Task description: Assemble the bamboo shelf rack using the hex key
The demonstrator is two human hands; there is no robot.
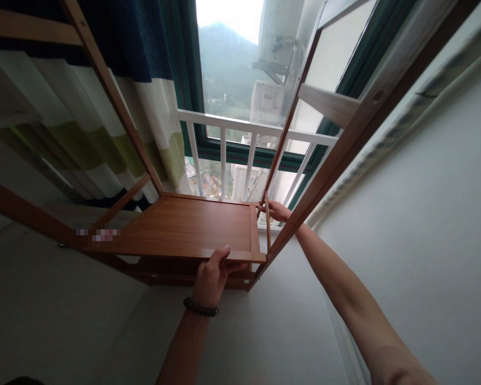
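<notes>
A brown wooden shelf board (pixel 196 222) lies across the frame of a wooden rack (pixel 318 192). My left hand (pixel 212 272), with a dark beaded bracelet on its wrist, grips the board's front edge right of its middle, thumb on top and fingers underneath. Behind the rack's right front post reaches my right hand (pixel 278 210). Its fingers are closed at the board's back right corner, beside the rear post; the fingertips are partly hidden there. Another brown board shows below the one I hold.
A white railing (pixel 240 124) and a green-framed window stand behind the rack. Striped curtains (pixel 160 128) hang at the left. A white wall (pixel 425 224) runs along the right side. Pale floor (pixel 104 321) lies in front. Tall rack posts rise on both sides.
</notes>
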